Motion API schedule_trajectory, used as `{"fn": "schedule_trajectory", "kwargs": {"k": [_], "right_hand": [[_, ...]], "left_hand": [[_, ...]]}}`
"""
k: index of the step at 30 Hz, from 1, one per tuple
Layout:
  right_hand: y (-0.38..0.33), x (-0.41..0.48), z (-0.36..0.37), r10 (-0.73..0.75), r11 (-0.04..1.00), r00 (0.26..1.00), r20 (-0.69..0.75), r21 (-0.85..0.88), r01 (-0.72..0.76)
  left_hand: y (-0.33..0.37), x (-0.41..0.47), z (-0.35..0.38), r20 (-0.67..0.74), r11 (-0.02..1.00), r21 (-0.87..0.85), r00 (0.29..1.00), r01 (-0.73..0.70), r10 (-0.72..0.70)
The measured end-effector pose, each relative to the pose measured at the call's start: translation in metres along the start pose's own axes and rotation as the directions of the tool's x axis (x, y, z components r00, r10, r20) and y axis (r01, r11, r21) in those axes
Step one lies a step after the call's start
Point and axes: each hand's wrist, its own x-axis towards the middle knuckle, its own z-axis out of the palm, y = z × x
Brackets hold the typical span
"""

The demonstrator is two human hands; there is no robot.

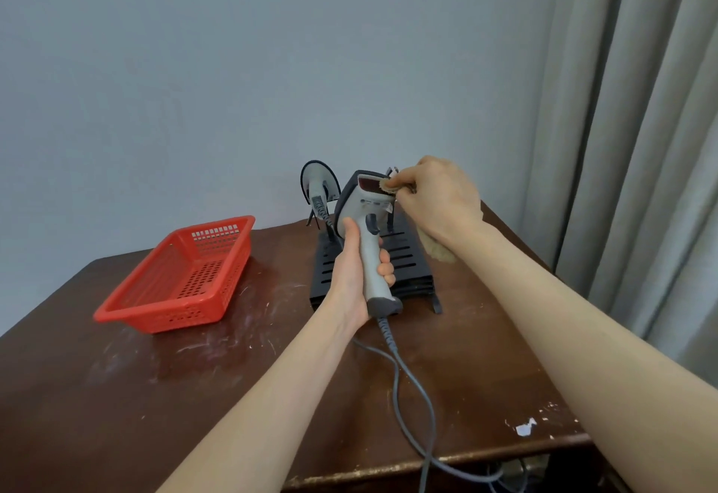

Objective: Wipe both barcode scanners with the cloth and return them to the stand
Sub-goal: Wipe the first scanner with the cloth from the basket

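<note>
– Left hand, entry one: fingers curled tight round the handle of the held scanner. Long axis close to upright, head on top, handle base down, cable running off the near edge of the table.

– Noted. Right hand?

– Fingertips pinched together on the cloth, pressing a fold against the right side of the dark scan window. The remainder hangs under the wrist.

– So the window faces right, toward the wiping hand. Where is the stand?

– On the table, directly beyond and below the held scanner. Second scanner sits at its left rear, head up, apart from both hands. A post shows just behind the held scanner's head; which slot is free, I cannot tell.

– Judgement for the return?

– Left hand is nearer and already has the handle, so it would carry the scanner forward and down. The axis is near upright, so little turning is likely needed. Watch the cable.

– Anything else on the table?

– Red basket, well to the left.
</note>
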Motion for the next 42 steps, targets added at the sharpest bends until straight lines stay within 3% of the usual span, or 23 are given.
{"fn": "schedule_trajectory", "kwargs": {"k": [11, 16, 22, 24, 28, 30, 34, 35, 37, 42], "right_hand": [[-0.015, 0.004, -0.002, -0.113, 0.922, 0.986, 0.12, 0.383, 0.059], [-0.012, 0.007, -0.009, -0.092, 0.964, 0.988, 0.12, 0.258, 0.059], [-0.007, 0.01, -0.017, -0.029, 0.992, 0.991, 0.128, -0.119, 0.044], [-0.01, 0.009, -0.017, -0.03, 0.994, 0.992, 0.125, -0.1, 0.043], [-0.022, 0.006, -0.015, -0.092, 0.978, 0.988, 0.12, 0.2, 0.067], [-0.021, 0.003, -0.014, -0.105, 0.975, 0.987, 0.121, 0.21, 0.078], [0.002, 0.005, -0.019, 0.067, 0.971, 0.985, 0.156, -0.239, -0.028], [0.008, 0.005, -0.022, 0.142, 0.958, 0.978, 0.149, -0.268, -0.098], [0.015, 0.002, -0.025, 0.215, 0.966, 0.969, 0.126, -0.176, -0.191], [0.001, -0.002, -0.014, 0.047, 0.965, 0.999, 0.023, 0.257, -0.051]], "left_hand": [[0.005, 0.0, -0.006, -0.028, 0.997, 0.069, 0.999, -0.04, 0.042], [0.004, 0.0, -0.007, -0.036, 0.994, 0.102, 0.998, -0.046, 0.05], [0.003, 0.0, -0.007, -0.033, 0.996, 0.084, 0.999, -0.037, 0.039], [0.004, 0.001, -0.006, -0.035, 0.996, 0.084, 0.998, -0.043, 0.046], [0.006, 0.001, -0.003, -0.046, 0.991, 0.115, 0.996, -0.069, 0.074], [0.008, 0.002, -0.004, -0.049, 0.99, 0.113, 0.995, -0.084, 0.09], [0.009, 0.0, -0.013, -0.053, 0.997, 0.052, 0.997, -0.058, 0.061], [0.01, 0.0, -0.015, -0.048, 0.999, 0.023, 0.998, -0.048, 0.049], [0.011, 0.001, -0.017, -0.038, 0.999, -0.017, 0.999, -0.029, 0.028], [0.007, 0.0, -0.015, -0.015, 1.0, -0.029, 1.0, -0.006, 0.006]]}}
